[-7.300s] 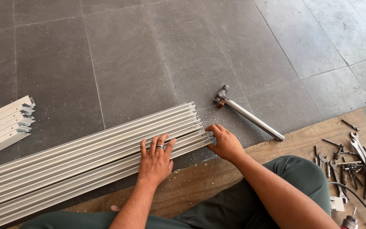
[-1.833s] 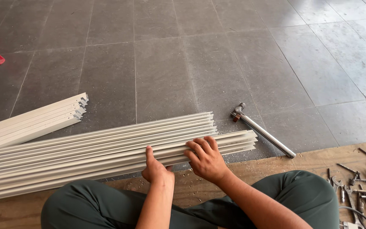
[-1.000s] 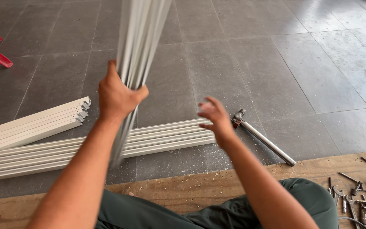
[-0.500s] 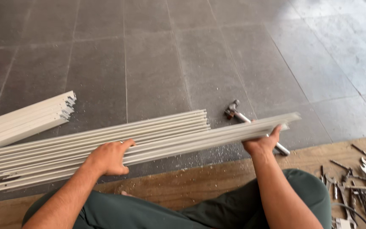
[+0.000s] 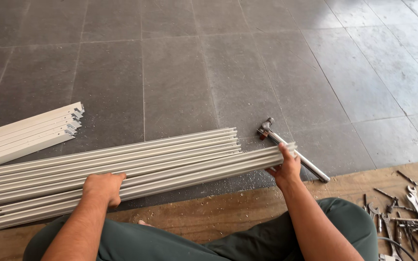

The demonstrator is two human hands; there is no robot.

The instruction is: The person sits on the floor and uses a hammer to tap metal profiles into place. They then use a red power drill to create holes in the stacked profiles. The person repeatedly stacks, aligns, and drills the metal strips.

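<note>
Head view: strip bundle (image 5: 180, 171) now lower, flatter.

No packages, labels, signs or screens show anywhere in the view.
</note>
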